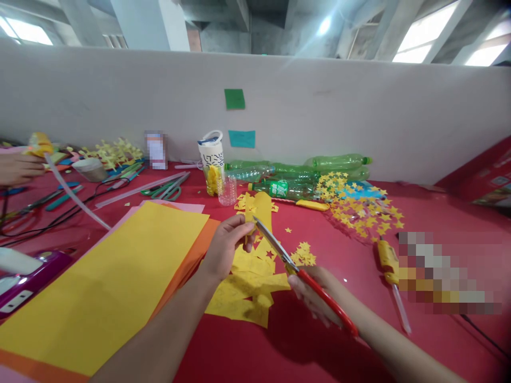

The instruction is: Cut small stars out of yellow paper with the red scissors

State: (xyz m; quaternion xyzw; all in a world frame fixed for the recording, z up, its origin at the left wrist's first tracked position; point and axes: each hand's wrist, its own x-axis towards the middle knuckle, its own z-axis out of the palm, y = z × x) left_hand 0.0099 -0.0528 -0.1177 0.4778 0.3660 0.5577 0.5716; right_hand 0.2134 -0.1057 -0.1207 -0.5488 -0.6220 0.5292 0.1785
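Note:
My left hand (227, 242) pinches a small yellow paper piece (250, 217) above the red table. My right hand (315, 298) is closed on red-handled scissors (303, 276), whose blades reach up to the paper piece. Under both hands lie yellow paper scraps (247, 287) with star-shaped holes. A small heap of cut yellow stars (304, 255) lies just right of the blades.
Large yellow and orange paper sheets (112, 287) lie at the left. Green plastic bottles (295, 175), a white cup (211, 154) and a spread of yellow stars (363, 207) sit at the back. A yellow glue gun (389, 263) lies right. Another person's hand (18, 167) works far left.

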